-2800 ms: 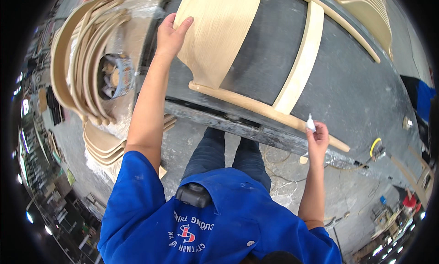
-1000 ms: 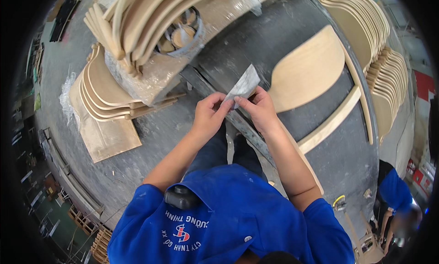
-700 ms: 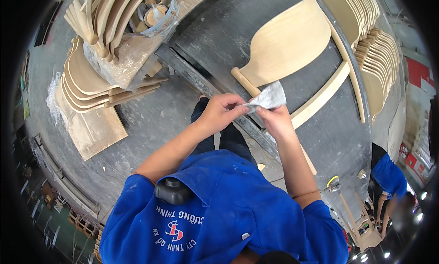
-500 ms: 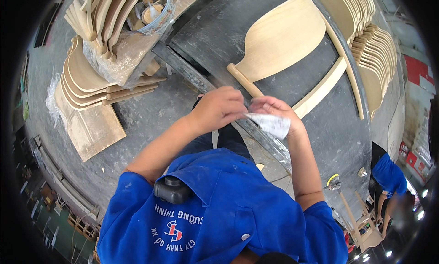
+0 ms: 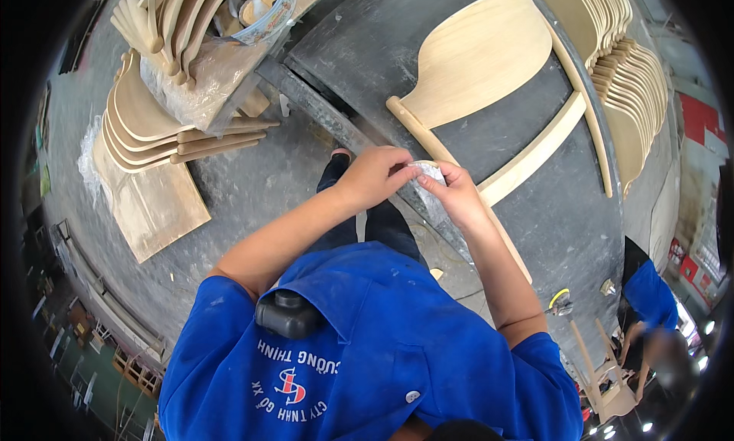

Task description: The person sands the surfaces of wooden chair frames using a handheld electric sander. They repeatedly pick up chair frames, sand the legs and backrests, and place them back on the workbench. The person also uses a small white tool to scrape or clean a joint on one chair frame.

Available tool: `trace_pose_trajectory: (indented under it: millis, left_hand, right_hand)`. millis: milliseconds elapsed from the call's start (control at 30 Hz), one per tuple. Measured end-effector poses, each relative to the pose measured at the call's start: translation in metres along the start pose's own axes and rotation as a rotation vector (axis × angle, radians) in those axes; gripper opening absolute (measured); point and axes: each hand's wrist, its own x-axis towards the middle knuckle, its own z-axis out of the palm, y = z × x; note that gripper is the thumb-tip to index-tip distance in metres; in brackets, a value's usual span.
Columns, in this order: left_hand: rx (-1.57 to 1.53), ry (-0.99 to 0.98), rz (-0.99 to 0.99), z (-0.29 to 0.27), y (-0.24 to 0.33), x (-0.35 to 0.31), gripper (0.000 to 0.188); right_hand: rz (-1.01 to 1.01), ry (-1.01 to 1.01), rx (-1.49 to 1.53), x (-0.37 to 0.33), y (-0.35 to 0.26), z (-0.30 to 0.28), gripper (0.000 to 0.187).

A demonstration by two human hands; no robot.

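My left hand (image 5: 376, 178) and my right hand (image 5: 460, 197) meet at the near edge of the dark workbench (image 5: 336, 51). Between them is a folded sheet of sandpaper (image 5: 433, 199), whitish on the outside with a tan strip at its upper edge. My right thumb presses on it while the fingers curl behind. My left fingertips pinch its upper left corner. Just beyond my hands lies a pale wooden chair frame, with a broad curved panel (image 5: 485, 59), a crosspiece (image 5: 535, 149) and two long posts. My right hand and forearm cover part of the nearer post (image 5: 420, 130).
Stacked curved chair parts (image 5: 631, 97) line the bench's far right. More wooden parts (image 5: 145, 128) are piled at left, near plastic wrap and a patterned bowl (image 5: 267, 21). A sander with a yellow rim (image 5: 560, 299) sits at right. A co-worker in blue (image 5: 650, 292) bends beside a chair.
My hands have come closer together. The sandpaper, which stuck out to the right as a loose flap, is now held between them with its tan edge showing.
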Motion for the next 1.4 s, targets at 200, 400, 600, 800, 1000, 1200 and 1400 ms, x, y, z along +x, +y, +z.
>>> trace_pose_trajectory:
  millis: [200,400,600,800,1000,1200,1400]
  left_hand:
    - [0.021,-0.004,0.093,0.02,-0.028,-0.002,0.021]
    - [-0.721,0.003,-0.348,0.024,-0.065,0.019,0.026]
    - [-0.39,0.325,-0.28,-0.007,-0.106,0.032,0.021]
    - [-0.307,0.386,-0.276,-0.021,-0.127,0.018,0.023]
    - [-0.271,0.386,-0.277,-0.036,-0.14,0.004,0.024]
    - [-0.249,0.439,-0.249,-0.043,-0.137,0.007,0.024]
    - [-0.141,0.31,-0.204,-0.051,-0.115,0.023,0.02]
  right_hand:
    - [0.009,0.025,-0.06,-0.003,0.005,-0.001,0.01]
    - [-0.245,0.292,-0.478,0.037,0.008,-0.013,0.005]
    - [-0.712,0.507,-1.291,0.093,0.01,0.006,0.007]
    - [-0.695,0.564,-1.439,0.121,0.026,0.014,0.008]
    - [-0.687,0.605,-1.518,0.096,0.029,-0.001,0.008]
    - [-0.694,0.482,-1.473,0.113,0.025,0.005,0.01]
    - [-0.695,0.566,-1.477,0.099,0.031,-0.003,0.012]
